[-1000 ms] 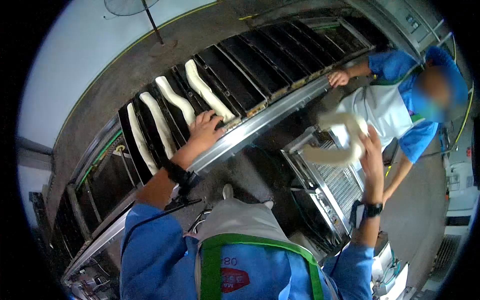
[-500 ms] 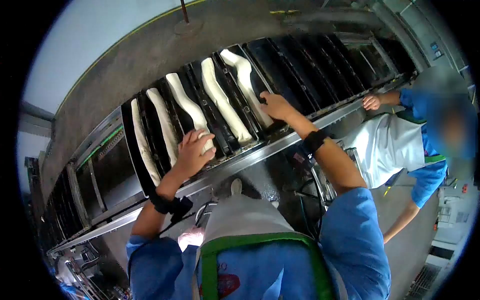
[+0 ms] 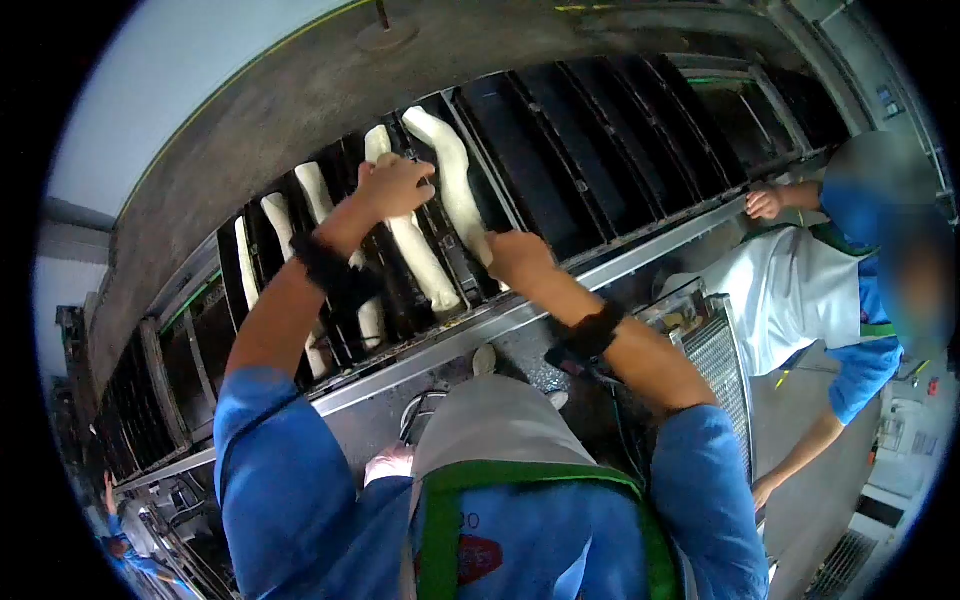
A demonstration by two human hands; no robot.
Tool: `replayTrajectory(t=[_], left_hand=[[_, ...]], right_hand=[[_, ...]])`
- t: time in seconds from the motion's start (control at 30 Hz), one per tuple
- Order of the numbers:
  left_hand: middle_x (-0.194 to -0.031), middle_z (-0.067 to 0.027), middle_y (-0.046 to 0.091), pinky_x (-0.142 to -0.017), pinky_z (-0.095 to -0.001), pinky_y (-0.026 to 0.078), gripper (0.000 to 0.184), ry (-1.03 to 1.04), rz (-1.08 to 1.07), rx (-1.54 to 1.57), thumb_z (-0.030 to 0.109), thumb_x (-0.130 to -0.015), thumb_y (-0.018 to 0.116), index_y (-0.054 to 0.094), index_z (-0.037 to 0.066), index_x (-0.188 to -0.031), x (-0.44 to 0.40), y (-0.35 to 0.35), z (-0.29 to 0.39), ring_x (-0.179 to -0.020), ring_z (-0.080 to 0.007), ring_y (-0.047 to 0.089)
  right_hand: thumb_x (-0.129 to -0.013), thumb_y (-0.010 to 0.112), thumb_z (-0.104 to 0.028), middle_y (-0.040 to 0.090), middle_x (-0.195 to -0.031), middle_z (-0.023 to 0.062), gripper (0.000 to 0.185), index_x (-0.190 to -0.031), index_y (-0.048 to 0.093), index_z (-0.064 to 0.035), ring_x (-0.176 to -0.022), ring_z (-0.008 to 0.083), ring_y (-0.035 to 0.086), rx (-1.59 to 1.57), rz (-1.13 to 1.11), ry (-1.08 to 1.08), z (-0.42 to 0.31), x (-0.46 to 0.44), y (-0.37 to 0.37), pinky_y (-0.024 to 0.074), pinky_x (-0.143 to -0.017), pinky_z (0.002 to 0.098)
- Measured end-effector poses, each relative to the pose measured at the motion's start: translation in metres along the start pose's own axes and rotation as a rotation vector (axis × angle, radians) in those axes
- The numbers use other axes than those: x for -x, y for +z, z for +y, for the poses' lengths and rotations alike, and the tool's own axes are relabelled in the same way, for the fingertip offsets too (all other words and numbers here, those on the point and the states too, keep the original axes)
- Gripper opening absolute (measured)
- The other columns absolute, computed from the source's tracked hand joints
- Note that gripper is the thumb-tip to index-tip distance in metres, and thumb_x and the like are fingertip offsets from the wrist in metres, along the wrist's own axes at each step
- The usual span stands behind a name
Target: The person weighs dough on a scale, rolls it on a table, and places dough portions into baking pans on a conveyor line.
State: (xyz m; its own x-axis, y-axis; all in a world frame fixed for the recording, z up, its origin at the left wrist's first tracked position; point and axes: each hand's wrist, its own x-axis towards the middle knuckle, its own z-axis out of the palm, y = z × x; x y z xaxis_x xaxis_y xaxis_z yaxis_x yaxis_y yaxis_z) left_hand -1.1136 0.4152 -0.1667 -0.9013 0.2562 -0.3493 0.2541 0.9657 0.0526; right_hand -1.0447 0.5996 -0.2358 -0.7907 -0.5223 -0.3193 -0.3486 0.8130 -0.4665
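Observation:
Several long pale dough-like strips lie in the black trays of a long rack. My left hand is over the second strip from the right, fingers curled and partly apart; whether it touches the strip is unclear. My right hand is at the near end of the rightmost strip, its fingers bent round that end. The rightmost strip bends along its length. Three more strips, one of them partly behind my left forearm, lie further left.
A metal rail runs along the rack's near edge. Black trays continue to the right. A co-worker in a white apron stands at the right, one hand at the rail. A perforated metal surface stands beside them.
The pale piece first held up in my right hand now lies in a tray. My left hand has moved from the third strip to the second from the right, farther up the tray.

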Motion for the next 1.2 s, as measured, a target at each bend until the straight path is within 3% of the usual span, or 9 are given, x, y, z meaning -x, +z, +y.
replayTrajectory(t=[0.13, 0.27, 0.5, 0.67, 0.8, 0.87, 0.97, 1.13, 1.2], left_hand=[[-0.112, -0.0104, 0.046, -0.085, -0.0493, 0.022, 0.040, -0.080, -0.084, -0.176, 0.033, -0.076, 0.042, 0.042, 0.022, -0.114, -0.069, 0.001, -0.002, -0.108, -0.0302, 0.034], [-0.114, -0.0199, 0.041, -0.089, -0.0534, 0.017, 0.047, -0.162, -0.180, -0.263, 0.030, -0.077, 0.039, 0.032, 0.022, -0.122, -0.106, 0.003, -0.008, -0.108, -0.0372, 0.032], [-0.122, -0.0169, 0.034, -0.091, -0.0527, 0.016, 0.046, -0.339, -0.268, 0.008, 0.019, -0.074, 0.039, 0.036, 0.022, -0.120, -0.139, 0.009, -0.022, -0.117, -0.0375, 0.019], [-0.122, -0.0119, 0.034, -0.085, -0.0518, 0.028, 0.037, 0.133, -0.086, -0.148, 0.018, -0.074, 0.044, 0.045, 0.018, -0.110, -0.147, 0.041, -0.056, -0.113, -0.0349, 0.027], [-0.128, -0.0156, 0.024, -0.097, -0.0423, 0.019, 0.042, -0.110, -0.114, -0.031, 0.018, -0.077, 0.046, 0.037, 0.008, -0.116, -0.138, 0.041, -0.034, -0.118, -0.0312, 0.021], [-0.120, -0.0158, 0.036, -0.085, -0.0369, 0.034, 0.042, 0.304, 0.193, 0.126, 0.024, -0.080, 0.042, 0.036, 0.007, -0.118, -0.100, 0.041, -0.020, -0.105, -0.0311, 0.039], [-0.103, -0.0238, 0.048, -0.076, -0.0407, 0.040, 0.050, -0.086, -0.348, 0.003, 0.014, -0.079, 0.038, 0.020, 0.011, -0.126, -0.094, 0.027, 0.036, -0.090, -0.0354, 0.050], [-0.082, -0.0204, 0.054, -0.060, -0.0418, 0.043, 0.034, -0.039, -0.458, -0.200, 0.006, -0.073, 0.042, 0.043, 0.004, -0.107, -0.096, 0.089, -0.026, -0.072, -0.0375, 0.051], [-0.075, -0.0127, 0.052, -0.056, -0.0340, 0.040, 0.021, -0.059, -0.442, 0.353, 0.008, -0.075, 0.042, 0.046, 0.002, -0.095, -0.100, 0.082, -0.023, -0.065, -0.0247, 0.048]], right_hand=[[-0.068, 0.049, -0.007, 0.051, -0.088, 0.0132, 0.026, -0.094, 0.047, -0.0042, -0.067, 0.0260, 0.057, 0.207, 0.436, -0.034, -0.008, 0.000, 0.044, 0.0479, -0.052, 0.0338], [-0.068, 0.055, -0.011, 0.049, -0.095, 0.0146, 0.032, -0.096, 0.046, -0.0014, -0.081, 0.0295, 0.052, -0.007, 0.474, -0.452, 0.017, 0.045, 0.006, 0.0431, -0.071, 0.0374], [-0.069, 0.057, -0.014, 0.051, -0.091, 0.0163, 0.032, -0.098, 0.049, -0.0013, -0.085, 0.0311, 0.050, -0.152, 0.225, -0.286, 0.128, 0.121, -0.031, 0.0410, -0.075, 0.0345], [-0.072, 0.054, -0.016, 0.052, -0.092, 0.0165, 0.029, -0.096, 0.051, -0.0016, -0.086, 0.0313, 0.050, -0.240, 0.182, -0.107, 0.182, 0.151, -0.053, 0.0418, -0.075, 0.0354], [-0.073, 0.054, -0.020, 0.053, -0.090, 0.0161, 0.031, -0.098, 0.050, -0.0038, -0.084, 0.0309, 0.051, -0.136, 0.246, -0.109, 0.227, 0.154, -0.048, 0.0422, -0.072, 0.0371], [-0.072, 0.055, -0.016, 0.053, -0.092, 0.0174, 0.029, -0.097, 0.051, -0.0006, -0.085, 0.0318, 0.050, -0.207, 0.258, -0.083, 0.238, 0.161, -0.066, 0.0410, -0.073, 0.0358], [-0.074, 0.053, -0.021, 0.052, -0.091, 0.0166, 0.030, -0.097, 0.051, -0.0011, -0.085, 0.0313, 0.050, -0.201, 0.277, -0.016, 0.281, 0.182, -0.071, 0.0407, -0.074, 0.0366], [-0.073, 0.052, -0.023, 0.052, -0.092, 0.0151, 0.031, -0.096, 0.051, -0.0029, -0.083, 0.0314, 0.051, -0.262, 0.244, 0.118, 0.335, 0.240, -0.040, 0.0412, -0.072, 0.0367], [-0.073, 0.052, -0.023, 0.053, -0.091, 0.0150, 0.031, -0.097, 0.051, -0.0036, -0.083, 0.0317, 0.051, -0.307, 0.262, 0.245, 0.340, 0.277, -0.032, 0.0413, -0.071, 0.0369]])
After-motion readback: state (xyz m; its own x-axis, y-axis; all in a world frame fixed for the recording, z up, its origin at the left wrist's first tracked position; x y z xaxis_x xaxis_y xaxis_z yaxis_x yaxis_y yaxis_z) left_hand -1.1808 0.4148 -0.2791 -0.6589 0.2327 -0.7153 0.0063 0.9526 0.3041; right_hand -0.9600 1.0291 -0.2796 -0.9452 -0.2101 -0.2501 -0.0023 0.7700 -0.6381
